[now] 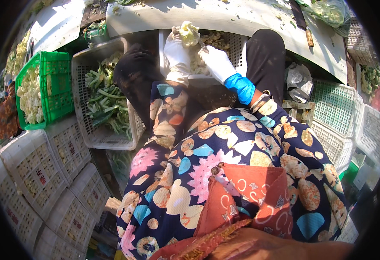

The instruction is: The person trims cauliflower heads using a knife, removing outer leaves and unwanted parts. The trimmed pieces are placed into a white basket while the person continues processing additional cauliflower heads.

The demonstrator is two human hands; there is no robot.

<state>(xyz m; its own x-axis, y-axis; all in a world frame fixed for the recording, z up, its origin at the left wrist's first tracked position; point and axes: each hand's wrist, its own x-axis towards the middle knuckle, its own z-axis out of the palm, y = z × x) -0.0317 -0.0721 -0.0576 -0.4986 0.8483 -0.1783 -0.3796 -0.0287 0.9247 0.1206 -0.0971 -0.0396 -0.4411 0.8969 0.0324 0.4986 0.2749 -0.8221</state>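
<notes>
My left hand (176,53), in a white glove, grips a pale cauliflower piece (188,33) above a white plastic crate (239,53) between my knees. My right hand (218,63) wears a white glove with a blue cuff at the wrist. It is closed around a small knife (200,41), whose blade points up at the cauliflower, seemingly against its right side. Beneath both hands, cut cauliflower pieces (216,39) lie in the crate; my hands hide part of them.
A white work surface (177,16) curves ahead, bearing a wooden-handled knife (299,18) and a bagged vegetable (329,13). Left are a crate of green trimmings (107,100), a green basket (57,87) of florets and stacked white crates (40,172). More crates (337,107) stand right.
</notes>
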